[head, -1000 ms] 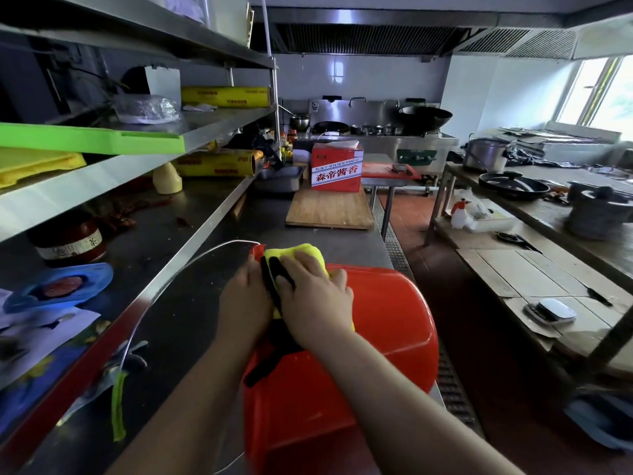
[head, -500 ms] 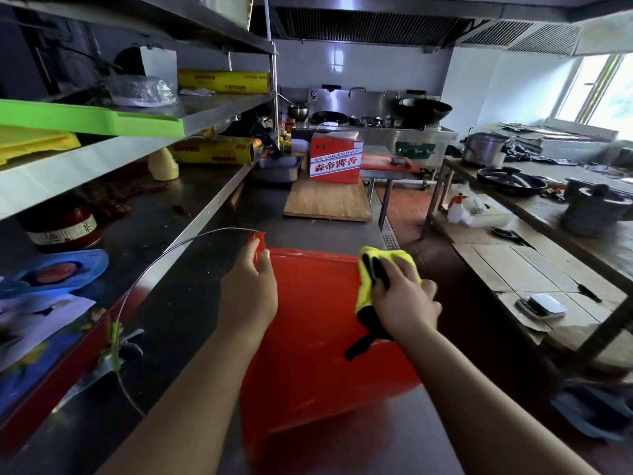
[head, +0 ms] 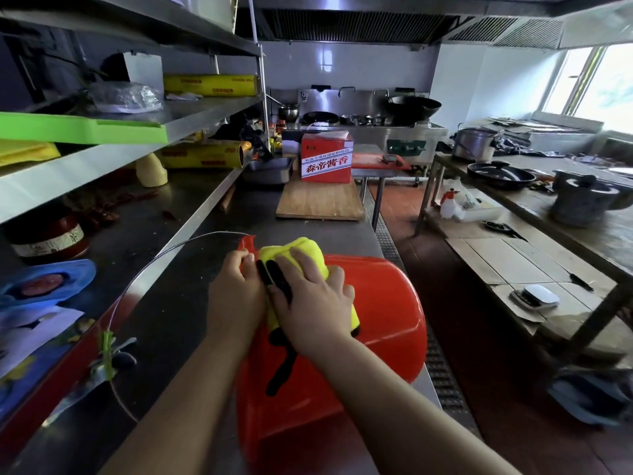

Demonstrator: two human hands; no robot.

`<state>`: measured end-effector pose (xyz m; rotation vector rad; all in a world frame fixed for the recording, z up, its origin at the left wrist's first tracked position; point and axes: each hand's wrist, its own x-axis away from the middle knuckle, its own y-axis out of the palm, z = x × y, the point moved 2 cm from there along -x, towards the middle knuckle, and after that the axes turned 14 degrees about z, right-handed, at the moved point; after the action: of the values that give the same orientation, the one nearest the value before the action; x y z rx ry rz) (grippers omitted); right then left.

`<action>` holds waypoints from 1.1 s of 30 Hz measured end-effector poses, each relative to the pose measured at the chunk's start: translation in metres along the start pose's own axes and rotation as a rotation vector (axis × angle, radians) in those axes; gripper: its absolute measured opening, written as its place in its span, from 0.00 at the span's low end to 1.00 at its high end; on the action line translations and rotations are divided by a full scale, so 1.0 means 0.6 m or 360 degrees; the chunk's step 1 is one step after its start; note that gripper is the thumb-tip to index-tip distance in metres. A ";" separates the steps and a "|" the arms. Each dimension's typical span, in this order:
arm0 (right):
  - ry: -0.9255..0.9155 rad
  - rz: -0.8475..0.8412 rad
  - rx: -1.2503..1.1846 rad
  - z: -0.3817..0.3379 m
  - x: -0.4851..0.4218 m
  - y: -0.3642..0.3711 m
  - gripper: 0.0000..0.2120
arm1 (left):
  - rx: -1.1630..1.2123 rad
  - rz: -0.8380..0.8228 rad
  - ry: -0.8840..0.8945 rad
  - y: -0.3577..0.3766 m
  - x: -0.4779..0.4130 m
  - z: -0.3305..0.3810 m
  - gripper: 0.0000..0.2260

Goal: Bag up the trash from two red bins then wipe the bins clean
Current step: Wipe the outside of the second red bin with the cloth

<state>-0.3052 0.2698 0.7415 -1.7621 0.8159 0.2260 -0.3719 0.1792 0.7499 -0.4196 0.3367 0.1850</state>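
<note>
- A long steel desk (head: 191, 320) runs away from the viewer and carries the red bin at its near end, at working height for both hands.
- The red bin (head: 387, 310) lies tipped on its side on the desk, its outer wall turned up, probably so that face can be wiped. Only this one bin is in view.
- A wooden board (head: 318, 200) lies on the desk well beyond the bin.
- The right hand (head: 311, 303) lies on top of the bin, fingers stretched out flat and pressing a cloth down against the plastic.
- The left hand (head: 233, 293) sits just left of the right hand at the bin's rim. Its fingers seem to curl over the edge to steady the bin, though the grip is partly hidden.
- The yellow cloth (head: 301, 252), with a black strip, is bunched under the right hand, on the bin's upper wall.
</note>
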 end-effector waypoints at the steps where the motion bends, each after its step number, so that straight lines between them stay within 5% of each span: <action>1: 0.0012 0.0002 -0.0003 0.008 0.002 0.000 0.22 | 0.0000 0.0003 0.0008 -0.001 0.000 0.000 0.13; 13: 0.0883 0.0118 0.0187 0.232 0.005 -0.021 0.21 | -0.0011 -0.0106 -0.0001 -0.005 0.024 0.001 0.20; 22: 0.0951 0.0188 0.0211 0.226 0.013 -0.025 0.20 | 0.0000 -0.0136 0.0150 -0.027 0.105 -0.028 0.30; 26: 0.0919 0.0214 0.0159 0.215 0.019 -0.040 0.21 | 0.0052 -0.0136 0.0107 -0.028 0.094 -0.014 0.24; 33: 0.0483 0.0095 0.0008 0.125 0.004 -0.071 0.21 | 0.0144 -0.0154 -0.0038 -0.003 0.045 0.010 0.21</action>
<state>-0.2585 0.3422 0.7461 -1.7931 1.0861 -0.0059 -0.3446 0.1832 0.7461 -0.3430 0.2997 0.0801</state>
